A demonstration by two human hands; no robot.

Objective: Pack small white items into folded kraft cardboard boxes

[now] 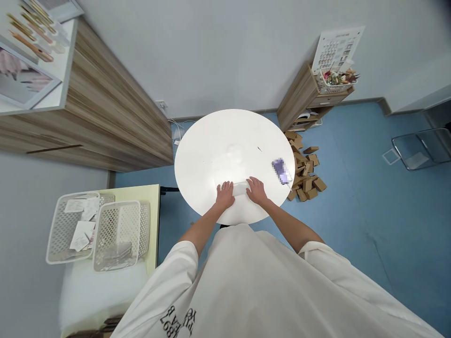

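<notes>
A rolled or folded white sheet (pixel 240 188) lies near the front edge of the round white table (pixel 211 145). Over its left end, my left hand (pixel 226 195) is closed, fingers pointing away from me and a ring on one of them. My right hand (pixel 256 190) grips the right end the same way, its thumb turned inward. The sheet's middle shows between the two hands; its ends are covered by them. White on white, its exact kind is hard to make out.
A pixelated purple phone-like object (pixel 281 171) with a cable lies at the table's right. A small dark thin item (pixel 260 149) is farther back. Small cardboard boxes (pixel 307 176) are heaped on the floor at right. White baskets (pixel 118 206) stand on a side table at left.
</notes>
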